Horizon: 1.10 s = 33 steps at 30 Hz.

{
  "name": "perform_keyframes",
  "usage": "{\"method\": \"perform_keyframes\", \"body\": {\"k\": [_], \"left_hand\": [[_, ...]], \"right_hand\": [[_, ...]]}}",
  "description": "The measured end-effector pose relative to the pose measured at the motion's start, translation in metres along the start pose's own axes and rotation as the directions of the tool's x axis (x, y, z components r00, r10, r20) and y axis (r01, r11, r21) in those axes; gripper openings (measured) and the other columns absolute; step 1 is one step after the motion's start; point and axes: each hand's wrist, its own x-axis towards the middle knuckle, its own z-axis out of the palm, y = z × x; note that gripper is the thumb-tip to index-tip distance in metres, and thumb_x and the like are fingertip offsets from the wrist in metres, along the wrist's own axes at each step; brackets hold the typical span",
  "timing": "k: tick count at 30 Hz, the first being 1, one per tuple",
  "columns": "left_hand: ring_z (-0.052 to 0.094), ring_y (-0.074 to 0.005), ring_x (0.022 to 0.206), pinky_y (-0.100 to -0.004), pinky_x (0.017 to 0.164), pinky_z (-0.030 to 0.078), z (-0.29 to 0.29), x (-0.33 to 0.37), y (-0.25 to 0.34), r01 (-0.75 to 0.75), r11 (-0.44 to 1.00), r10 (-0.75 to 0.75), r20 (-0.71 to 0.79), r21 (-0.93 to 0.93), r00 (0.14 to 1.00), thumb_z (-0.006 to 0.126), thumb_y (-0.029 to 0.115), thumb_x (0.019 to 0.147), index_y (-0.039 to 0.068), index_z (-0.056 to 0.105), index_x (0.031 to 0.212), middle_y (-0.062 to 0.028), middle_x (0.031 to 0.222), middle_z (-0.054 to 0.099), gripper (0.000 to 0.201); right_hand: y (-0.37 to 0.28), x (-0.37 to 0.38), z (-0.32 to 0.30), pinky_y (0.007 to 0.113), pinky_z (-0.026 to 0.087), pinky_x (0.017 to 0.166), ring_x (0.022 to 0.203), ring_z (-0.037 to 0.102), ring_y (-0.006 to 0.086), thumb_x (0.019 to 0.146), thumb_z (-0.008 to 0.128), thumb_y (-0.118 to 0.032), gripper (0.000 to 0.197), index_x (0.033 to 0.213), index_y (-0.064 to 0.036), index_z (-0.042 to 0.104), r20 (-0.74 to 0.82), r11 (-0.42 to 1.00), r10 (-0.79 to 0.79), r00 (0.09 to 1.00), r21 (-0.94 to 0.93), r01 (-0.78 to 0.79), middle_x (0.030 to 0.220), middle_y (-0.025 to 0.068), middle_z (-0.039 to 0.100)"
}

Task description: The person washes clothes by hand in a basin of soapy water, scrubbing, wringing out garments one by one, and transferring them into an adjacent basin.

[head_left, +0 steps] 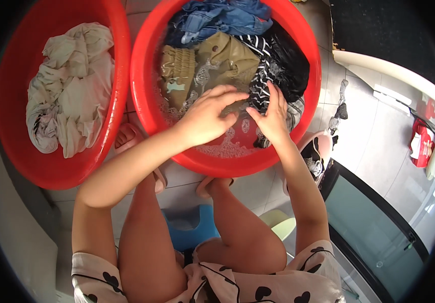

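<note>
At upper centre, left hand [206, 116] and right hand [273, 118] hang spread, empty, over a tub [314, 76] within reach; upper left, whites [78, 86] lie apart, likely against dye.

"Where can a hand dip into the right tub [227, 170]?"
"Near side, through the foam [227, 150] between the forearms."
"Farther in?"
"Khaki cloth [232, 63] fills the middle, jeans [222, 20] the far side, black cloth [285, 60] the right."
"Between the left hand [210, 116] and right hand [274, 113]?"
"A narrow slot at the fingertips, wider toward the wrists."
"And between that tub and the left tub [13, 101]?"
"Hardly any room where the rims come closest; nearer the person it widens, but a foot [126, 136] stands there."
</note>
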Motion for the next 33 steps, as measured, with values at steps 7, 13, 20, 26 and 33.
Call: {"method": "perform_keyframes", "body": {"k": [7,13,20,26,33], "left_hand": [[0.032,-0.0387,0.135,-0.0436,0.112,0.026,0.02,0.07,-0.046,0.104,0.854,-0.126,0.009,0.51,0.992,0.055,0.025,0.088,0.021,0.026,0.148,-0.0237,0.145,0.033,0.067],[0.042,-0.0336,0.13,-0.0465,0.11,0.027,-0.007,0.114,-0.065,0.073,0.449,-0.548,0.21,0.891,0.81,0.042,0.045,0.096,0.02,0.022,0.149,-0.0181,0.144,0.039,0.063],[0.052,-0.0338,0.118,-0.0431,0.106,0.033,-0.013,0.123,-0.081,-0.034,0.424,-0.37,0.207,0.905,0.906,0.044,0.041,0.094,0.016,0.037,0.142,-0.0153,0.128,0.056,0.055],[0.049,-0.0335,0.118,-0.0399,0.096,0.042,-0.004,0.101,-0.047,0.056,0.718,-0.082,0.004,0.694,0.997,0.056,0.007,0.077,0.017,0.049,0.131,-0.014,0.13,0.05,0.055],[0.027,-0.0335,0.139,-0.0534,0.115,0.012,0.025,0.035,-0.024,-0.368,0.644,-0.07,0.531,0.67,0.845,0.064,0.007,0.072,0.022,0.057,0.126,-0.0116,0.142,0.04,0.057]], "right_hand": [[0.038,0.009,0.058,0.029,0.049,0.071,0.073,0.063,0.0198,0.075,0.061,-0.004,0.061,0.133,0.0059,0.043,0.026,0.921,0.296,0.955,0.257,-0.292,0.092,0.0147,0.067],[0.014,-0.057,0.037,0.02,0.043,0.07,0.079,0.052,0.0053,0.077,0.052,0.008,0.038,0.114,0.0047,0.054,0.144,0.674,0.164,0.976,0.706,-0.217,0.097,0.0009,0.06],[-0.024,-0.079,-0.036,0.042,0.042,0.066,0.078,0.05,0.0338,0.062,0.054,0.004,0.026,0.087,-0.0034,0.055,0.349,0.825,-0.188,0.918,0.563,-0.045,0.08,0.0117,0.05],[-0.008,-0.11,-0.048,0.041,0.04,0.08,0.092,0.05,0.0309,0.06,0.058,0.001,0.032,0.09,-0.0067,0.062,0.478,0.904,-0.238,0.846,0.428,0.013,0.088,0.0085,0.055],[0.04,-0.097,-0.018,0.03,0.045,0.083,0.093,0.057,0.0258,0.069,0.048,0.015,0.035,0.1,-0.0001,0.054,0.06,0.864,0.196,0.979,0.461,-0.201,0.096,0.0124,0.056]]}}
